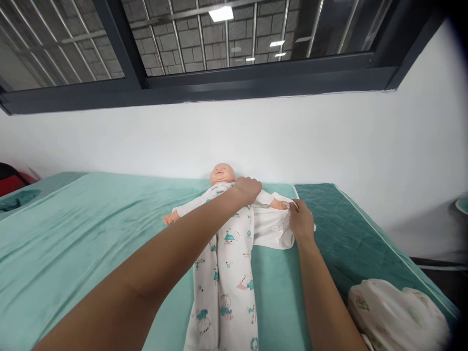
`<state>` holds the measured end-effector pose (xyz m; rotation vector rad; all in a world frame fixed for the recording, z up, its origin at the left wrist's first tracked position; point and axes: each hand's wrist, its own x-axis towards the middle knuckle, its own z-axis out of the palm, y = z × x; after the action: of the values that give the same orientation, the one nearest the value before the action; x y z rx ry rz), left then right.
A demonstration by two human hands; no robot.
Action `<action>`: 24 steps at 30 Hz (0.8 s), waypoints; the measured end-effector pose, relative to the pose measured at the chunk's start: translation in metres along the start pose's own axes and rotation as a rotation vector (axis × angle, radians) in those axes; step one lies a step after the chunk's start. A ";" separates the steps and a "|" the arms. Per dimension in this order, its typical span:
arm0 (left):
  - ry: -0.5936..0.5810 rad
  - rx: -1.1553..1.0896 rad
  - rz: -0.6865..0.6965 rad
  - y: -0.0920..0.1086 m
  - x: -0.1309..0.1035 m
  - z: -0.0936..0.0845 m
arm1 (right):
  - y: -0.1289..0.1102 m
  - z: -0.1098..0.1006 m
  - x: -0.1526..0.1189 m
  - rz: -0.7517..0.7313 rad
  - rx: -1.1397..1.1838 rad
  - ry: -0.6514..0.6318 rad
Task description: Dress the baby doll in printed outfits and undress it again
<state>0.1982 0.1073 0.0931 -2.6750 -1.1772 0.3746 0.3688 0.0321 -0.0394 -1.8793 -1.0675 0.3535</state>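
A baby doll point(223, 174) lies on its back with its head close to the wall, in white printed overalls point(234, 273) and a white long-sleeved top. My left hand point(248, 190) reaches across its chest, fingers closed round the doll's sleeved upper arm on the right side. Next to the doll's bare hand point(280, 204), my right hand point(302, 220) pinches the edge of a white baby shirt point(272, 231). That shirt is spread beside the doll's body, partly under its arm. My fingertips on the sleeve are hidden behind the back of my left hand.
A light green sheet point(109, 253) covers the bed, with a darker green quilted cover point(321, 204) to the right. A bundled white printed cloth point(395, 314) lies at the lower right. Behind stand a white wall point(183, 136) and a dark-framed window point(256, 83).
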 end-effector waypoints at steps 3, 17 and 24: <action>-0.022 0.001 -0.010 -0.004 -0.005 -0.002 | 0.002 -0.001 0.002 -0.006 0.089 0.020; -0.030 -0.063 0.016 0.009 -0.013 -0.005 | 0.007 -0.003 0.009 0.073 0.571 0.069; -0.007 -0.151 0.033 0.035 0.007 -0.003 | -0.033 -0.011 -0.010 -0.097 0.632 0.586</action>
<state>0.2278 0.0884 0.0852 -2.8264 -1.2102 0.3128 0.3527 0.0250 -0.0082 -1.2373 -0.5510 0.0536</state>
